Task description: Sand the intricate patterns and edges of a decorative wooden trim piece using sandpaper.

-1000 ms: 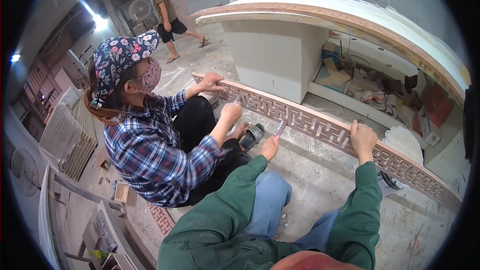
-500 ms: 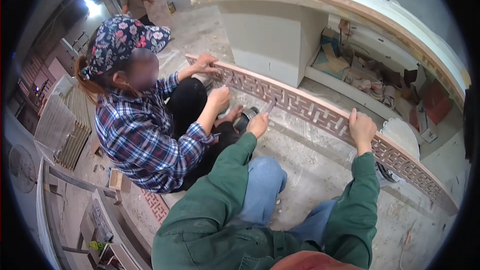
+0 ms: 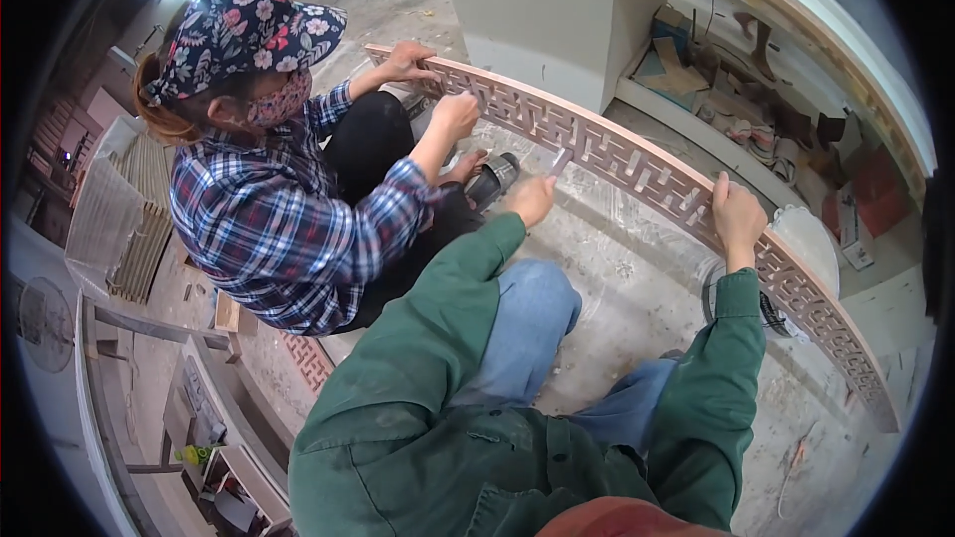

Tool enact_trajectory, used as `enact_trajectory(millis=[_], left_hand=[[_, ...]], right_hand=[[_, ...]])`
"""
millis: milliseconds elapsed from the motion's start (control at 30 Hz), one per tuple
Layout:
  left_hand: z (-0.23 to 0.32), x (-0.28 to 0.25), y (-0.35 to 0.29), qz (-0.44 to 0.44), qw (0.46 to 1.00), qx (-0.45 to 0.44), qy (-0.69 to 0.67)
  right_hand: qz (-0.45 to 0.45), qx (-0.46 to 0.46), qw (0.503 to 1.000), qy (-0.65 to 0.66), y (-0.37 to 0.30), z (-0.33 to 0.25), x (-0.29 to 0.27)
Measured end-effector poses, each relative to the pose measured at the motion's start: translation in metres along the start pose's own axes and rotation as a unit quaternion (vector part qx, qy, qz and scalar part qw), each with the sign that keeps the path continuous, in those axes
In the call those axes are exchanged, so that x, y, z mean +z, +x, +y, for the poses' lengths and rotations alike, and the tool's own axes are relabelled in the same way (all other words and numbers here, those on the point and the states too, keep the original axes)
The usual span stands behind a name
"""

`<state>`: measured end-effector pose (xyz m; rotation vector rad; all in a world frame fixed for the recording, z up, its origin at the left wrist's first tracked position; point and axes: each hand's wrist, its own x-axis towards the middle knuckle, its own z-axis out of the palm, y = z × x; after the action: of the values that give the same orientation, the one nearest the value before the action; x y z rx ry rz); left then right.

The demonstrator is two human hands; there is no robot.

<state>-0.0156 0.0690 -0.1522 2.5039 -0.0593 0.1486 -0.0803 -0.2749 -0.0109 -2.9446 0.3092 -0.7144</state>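
Note:
A long, narrow wooden lattice panel with an angular cut-out pattern stands on edge, running from far left to near right in front of me. My right hand grips its upper edge, thumb on top. In my left hand is a thin flat strip, its tip at the cut-outs on the near face; I cannot make out its exact kind. Farther left, a co-worker's one hand holds the panel's top edge. The co-worker's other hand is closed close to the lattice.
The co-worker squats close on my left in a plaid shirt. Beyond the panel stands a pale cabinet with a curved top and a cluttered recess. A round white lid-like thing is behind the panel's right part. Curved frames lie lower left.
The view has tilted downward, so the panel sits higher in the picture. The co-worker's head has turned and bent toward the panel. My hands keep their hold on the strip and panel.

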Motion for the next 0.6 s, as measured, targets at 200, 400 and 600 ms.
enact_trajectory(millis=[200, 400, 600], left_hand=[[-0.019, -0.032, 0.032, -0.029, 0.998, 0.048, 0.033], [-0.026, 0.003, 0.001, 0.062, 0.994, 0.073, -0.053], [-0.048, -0.005, -0.072, -0.134, 0.927, -0.097, -0.335]], right_hand=[[0.009, 0.013, 1.0, 0.008, 0.0, -0.009, -0.009], [0.011, -0.002, 1.0, 0.022, 0.0, -0.02, -0.012], [0.008, 0.005, 1.0, 0.018, -0.005, -0.012, -0.013]])
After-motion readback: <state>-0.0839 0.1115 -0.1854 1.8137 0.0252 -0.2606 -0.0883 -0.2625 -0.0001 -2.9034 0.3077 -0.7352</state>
